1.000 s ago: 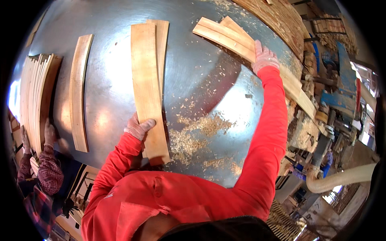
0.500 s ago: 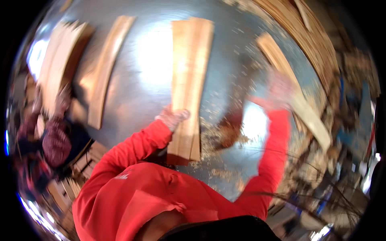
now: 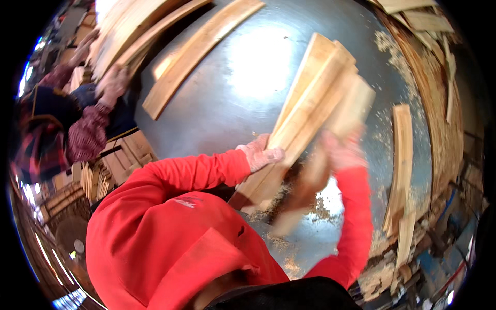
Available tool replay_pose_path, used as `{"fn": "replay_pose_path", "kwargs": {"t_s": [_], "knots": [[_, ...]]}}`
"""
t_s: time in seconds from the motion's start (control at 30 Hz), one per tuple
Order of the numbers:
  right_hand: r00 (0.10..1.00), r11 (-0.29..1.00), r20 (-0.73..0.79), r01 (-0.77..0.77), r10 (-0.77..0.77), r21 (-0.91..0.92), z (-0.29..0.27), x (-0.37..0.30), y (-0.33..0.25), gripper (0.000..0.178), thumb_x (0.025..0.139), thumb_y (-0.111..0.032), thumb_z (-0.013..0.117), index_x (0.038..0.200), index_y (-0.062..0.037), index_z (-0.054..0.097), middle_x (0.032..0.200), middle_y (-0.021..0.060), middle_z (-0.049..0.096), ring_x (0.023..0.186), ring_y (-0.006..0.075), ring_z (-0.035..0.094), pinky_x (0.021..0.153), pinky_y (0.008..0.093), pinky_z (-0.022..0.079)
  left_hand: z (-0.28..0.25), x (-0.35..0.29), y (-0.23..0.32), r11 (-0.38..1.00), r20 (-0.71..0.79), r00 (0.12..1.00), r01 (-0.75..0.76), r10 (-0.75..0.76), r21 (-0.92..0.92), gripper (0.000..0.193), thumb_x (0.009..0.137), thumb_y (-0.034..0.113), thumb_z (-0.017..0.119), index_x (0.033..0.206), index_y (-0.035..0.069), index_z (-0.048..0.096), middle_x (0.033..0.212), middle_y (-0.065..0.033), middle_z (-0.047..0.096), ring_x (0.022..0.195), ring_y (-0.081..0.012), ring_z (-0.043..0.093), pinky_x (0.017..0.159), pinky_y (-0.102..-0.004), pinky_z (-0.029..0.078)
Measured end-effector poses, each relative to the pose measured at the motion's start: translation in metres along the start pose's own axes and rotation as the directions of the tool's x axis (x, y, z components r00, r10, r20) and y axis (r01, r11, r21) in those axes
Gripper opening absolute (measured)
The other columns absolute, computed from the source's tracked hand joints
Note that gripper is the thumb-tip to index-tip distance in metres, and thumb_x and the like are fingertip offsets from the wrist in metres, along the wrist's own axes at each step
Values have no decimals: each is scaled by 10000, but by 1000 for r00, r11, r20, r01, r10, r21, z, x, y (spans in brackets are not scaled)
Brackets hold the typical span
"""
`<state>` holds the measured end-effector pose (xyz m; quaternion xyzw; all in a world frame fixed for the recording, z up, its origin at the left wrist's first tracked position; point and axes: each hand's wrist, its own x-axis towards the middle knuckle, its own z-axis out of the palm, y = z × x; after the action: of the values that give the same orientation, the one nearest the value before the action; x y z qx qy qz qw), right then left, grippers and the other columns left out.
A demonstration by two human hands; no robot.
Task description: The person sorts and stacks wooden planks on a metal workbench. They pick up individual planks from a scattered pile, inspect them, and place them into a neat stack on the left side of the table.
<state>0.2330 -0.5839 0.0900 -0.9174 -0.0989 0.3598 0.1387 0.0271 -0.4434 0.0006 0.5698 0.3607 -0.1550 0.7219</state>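
My left hand (image 3: 261, 154) is closed on the near left edge of a small stack of pale wooden boards (image 3: 305, 106), its thumb lying across the top. The stack slants away toward the far right over a grey metal table, its boards slightly fanned out. Just right of the stack, my right hand (image 3: 345, 150) grips a single wooden board (image 3: 354, 103) by its middle. That board is smeared by motion and held at a slant beside the stack; whether it touches the stack I cannot tell.
A lone board (image 3: 201, 57) lies on the metal table (image 3: 206, 124) toward the left. Another person's hand (image 3: 113, 85) rests against a thick board stack (image 3: 126, 31) at far left. More boards (image 3: 400, 170) lie at right, beside wood shavings (image 3: 395, 57) and a rough slab (image 3: 444, 119).
My right hand has moved from the board at right back toward the stack, now with a board in it. The view has turned, so the stack slants. My left hand stays on the stack.
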Motion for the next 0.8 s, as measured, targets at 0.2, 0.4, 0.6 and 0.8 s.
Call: {"fn": "replay_pose_path", "kwargs": {"t_s": [0.2, 0.4, 0.6, 0.8], "knots": [[843, 919, -476, 50, -249, -392, -60, 63, 46, 1171, 691, -572, 743, 1524, -91, 75, 1523, 235, 260, 1405, 376, 276, 1130, 526, 208, -7, -13, 38, 995, 10, 999, -40, 41, -95, 599, 813, 161, 707, 1319, -27, 446, 1082, -99, 629, 953, -167, 600, 841, -316, 504], [896, 895, -318, -388, 310, -220, -127, 109, 252, 1280, 588, -489, 847, 1517, -86, 65, 1472, 286, 312, 1360, 397, 348, 1099, 458, 333, -5, -12, 40, 996, -12, 998, -65, 65, -59, 672, 758, 183, 758, 1301, -54, 443, 1077, -135, 650, 972, -202, 628, 856, -327, 516], [861, 862, -219, -491, 459, -125, -85, 71, 180, 1165, 631, -536, 804, 1460, 16, 200, 1328, 287, 493, 1222, 396, 513, 1035, 401, 400, -41, 3, 28, 972, -34, 986, -156, 165, 175, 743, 712, 313, 808, 1267, -62, 485, 1029, -146, 671, 911, -194, 644, 819, -308, 523], [972, 972, -48, -228, 232, 63, -21, 25, 135, 1005, 682, -666, 706, 1327, 58, 441, 1283, 270, 545, 1188, 365, 547, 1006, 402, 403, -126, 17, 53, 868, -39, 989, -108, 145, 486, 830, 665, 442, 835, 1234, -62, 500, 999, -186, 682, 897, -231, 664, 795, -346, 531]]}}
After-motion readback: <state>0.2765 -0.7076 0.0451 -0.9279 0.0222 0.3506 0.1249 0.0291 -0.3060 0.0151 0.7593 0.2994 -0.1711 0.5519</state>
